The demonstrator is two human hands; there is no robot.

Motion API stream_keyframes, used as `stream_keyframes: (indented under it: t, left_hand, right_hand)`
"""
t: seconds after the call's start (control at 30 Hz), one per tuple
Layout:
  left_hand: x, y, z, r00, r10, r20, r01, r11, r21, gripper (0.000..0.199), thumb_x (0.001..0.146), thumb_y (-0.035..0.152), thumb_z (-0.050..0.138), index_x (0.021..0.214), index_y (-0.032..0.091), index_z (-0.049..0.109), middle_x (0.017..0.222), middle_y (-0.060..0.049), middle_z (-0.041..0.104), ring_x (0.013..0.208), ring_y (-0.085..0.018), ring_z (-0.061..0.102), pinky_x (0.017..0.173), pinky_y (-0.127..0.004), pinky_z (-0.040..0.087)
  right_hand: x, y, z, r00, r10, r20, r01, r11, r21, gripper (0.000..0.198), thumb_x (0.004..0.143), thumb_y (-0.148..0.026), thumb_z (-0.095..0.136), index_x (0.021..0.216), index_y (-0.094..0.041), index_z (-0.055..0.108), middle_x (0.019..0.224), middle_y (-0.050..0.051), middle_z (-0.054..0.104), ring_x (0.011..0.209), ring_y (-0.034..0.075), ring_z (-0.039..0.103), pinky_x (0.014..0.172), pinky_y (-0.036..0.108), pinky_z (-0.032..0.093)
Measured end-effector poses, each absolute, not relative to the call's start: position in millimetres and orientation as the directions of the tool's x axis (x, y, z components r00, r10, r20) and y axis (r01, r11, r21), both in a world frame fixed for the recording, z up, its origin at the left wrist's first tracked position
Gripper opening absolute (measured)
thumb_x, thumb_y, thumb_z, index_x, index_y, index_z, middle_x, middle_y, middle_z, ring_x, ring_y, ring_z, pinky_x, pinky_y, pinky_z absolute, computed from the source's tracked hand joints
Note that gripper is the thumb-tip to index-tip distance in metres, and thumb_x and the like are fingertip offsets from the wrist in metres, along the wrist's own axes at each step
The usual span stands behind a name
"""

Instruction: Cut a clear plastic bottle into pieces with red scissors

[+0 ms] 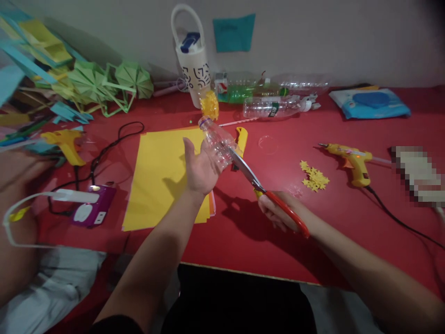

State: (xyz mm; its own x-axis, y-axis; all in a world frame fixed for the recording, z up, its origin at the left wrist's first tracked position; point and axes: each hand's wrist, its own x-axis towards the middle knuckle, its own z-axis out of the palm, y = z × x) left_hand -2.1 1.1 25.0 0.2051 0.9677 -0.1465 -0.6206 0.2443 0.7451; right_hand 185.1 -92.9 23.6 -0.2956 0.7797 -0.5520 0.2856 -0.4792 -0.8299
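Red-handled scissors (pixel 283 207) are being gripped in the right hand (pixel 274 211), to the right of the yellow paper stack (pixel 156 178), their blades (pixel 244 169) being held at a clear plastic bottle (pixel 218 140). Over the stack's far right corner, the bottle is being supported by the left hand (pixel 202 172) (thumb spread; whether it is closed on the plastic cannot be told). Well right of the stack, yellow stars (pixel 314 180) are being shown piled.

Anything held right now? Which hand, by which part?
Right hand: scissors, held by the red handles. Left hand: a clear plastic bottle lies against it, thumb spread away; whether it's actually gripped can't be told.
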Motion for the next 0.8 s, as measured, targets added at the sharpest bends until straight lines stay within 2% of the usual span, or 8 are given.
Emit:
stream_keyframes:
  t: [0.1,0.2,0.4,0.5,0.63,0.8]
  left_hand:
    - [-7,2,31,0.243,0.955,-0.17,-0.608,0.287,0.74,0.081,0.07,0.089,0.048,0.117,0.025,0.061,0.108,-0.011,0.071,0.125,-0.036,0.06,0.099,-0.048,0.052]
    - [-8,6,29,0.251,0.952,-0.174,-0.606,0.295,0.739,0.076,0.074,0.085,0.048,0.117,0.024,0.061,0.109,-0.012,0.071,0.125,-0.036,0.06,0.097,-0.05,0.053]
    - [-4,14,13,0.159,0.97,-0.182,-0.577,0.241,0.781,0.046,0.088,0.067,0.05,0.108,0.027,0.062,0.098,-0.006,0.073,0.113,-0.028,0.068,0.095,-0.046,0.057]
    - [0,13,11,0.102,0.978,-0.182,-0.59,0.207,0.78,0.037,0.089,0.061,0.054,0.107,0.03,0.062,0.096,-0.005,0.073,0.111,-0.027,0.069,0.096,-0.043,0.056]
    - [6,7,13,0.083,0.983,-0.162,-0.602,0.179,0.778,0.037,0.09,0.059,0.054,0.109,0.029,0.062,0.1,-0.007,0.072,0.114,-0.028,0.067,0.097,-0.044,0.055]
    - [10,4,15,0.129,0.981,-0.149,-0.598,0.196,0.777,0.038,0.089,0.061,0.053,0.101,0.026,0.06,0.108,-0.008,0.071,0.118,-0.031,0.065,0.096,-0.047,0.055]
  right_hand:
    - [187,-92,27,-0.285,0.791,-0.542,0.294,-0.466,-0.835,0.053,0.073,-0.074,0.057,0.063,-0.025,0.04,0.043,-0.011,0.034,0.031,0.006,0.036,0.037,0.023,0.038]
    - [189,-90,29,-0.299,0.786,-0.542,0.302,-0.461,-0.835,0.054,0.074,-0.075,0.057,0.063,-0.025,0.039,0.043,-0.011,0.034,0.032,0.006,0.036,0.038,0.024,0.038]
    - [191,-90,26,-0.353,0.766,-0.538,0.307,-0.448,-0.839,0.055,0.073,-0.073,0.061,0.064,-0.025,0.036,0.045,-0.01,0.036,0.034,0.006,0.035,0.037,0.023,0.032]
    - [191,-91,22,-0.353,0.763,-0.541,0.307,-0.452,-0.838,0.056,0.074,-0.074,0.061,0.065,-0.025,0.036,0.045,-0.01,0.034,0.035,0.006,0.035,0.038,0.023,0.032]
    - [191,-94,14,-0.373,0.793,-0.482,0.291,-0.393,-0.872,0.058,0.077,-0.08,0.054,0.067,-0.024,0.04,0.047,-0.01,0.035,0.038,0.007,0.035,0.038,0.023,0.032]
    - [191,-96,13,-0.387,0.811,-0.438,0.311,-0.332,-0.89,0.062,0.078,-0.083,0.049,0.067,-0.024,0.039,0.05,-0.008,0.039,0.039,0.006,0.036,0.039,0.023,0.03]
